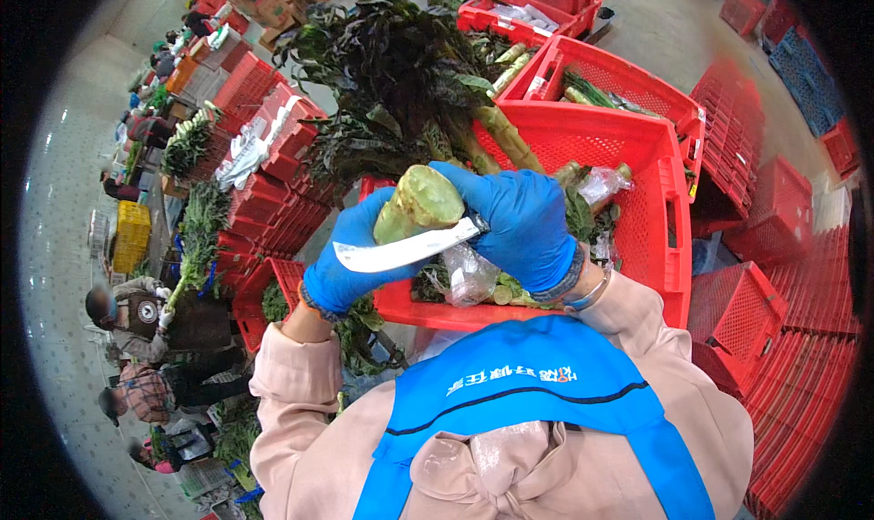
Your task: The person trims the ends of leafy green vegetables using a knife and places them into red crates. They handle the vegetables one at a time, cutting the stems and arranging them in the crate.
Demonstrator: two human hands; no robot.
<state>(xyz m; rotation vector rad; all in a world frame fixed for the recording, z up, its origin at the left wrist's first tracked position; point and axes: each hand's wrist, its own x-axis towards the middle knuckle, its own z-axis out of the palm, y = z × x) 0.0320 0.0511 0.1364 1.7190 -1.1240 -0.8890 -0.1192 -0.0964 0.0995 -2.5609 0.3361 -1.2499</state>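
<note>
My left hand (355, 253), in a blue glove, is closed around a thick pale-green stem, apparently celtuce (420, 202). Its cut end faces up toward me. In my right hand (526, 223), also blue-gloved, is a knife (410, 249); its pale blade lies across the near side of the stem, and the fingers hide most of the handle. I cannot tell whether the edge touches the stem. Dark leafy stalks (396, 76) lean over the far side of a red plastic crate (655, 247). Inside that crate are trimmings and a clear plastic bag (471, 274).
More red crates (614, 69) with stems stand beyond. Stacked red crates rise at the left (273, 212) and right (799, 383). A co-worker (143, 312) holds a leafy bunch (201, 240) at the left, with other people nearby. Cardboard boxes (273, 1) lie at the back.
</note>
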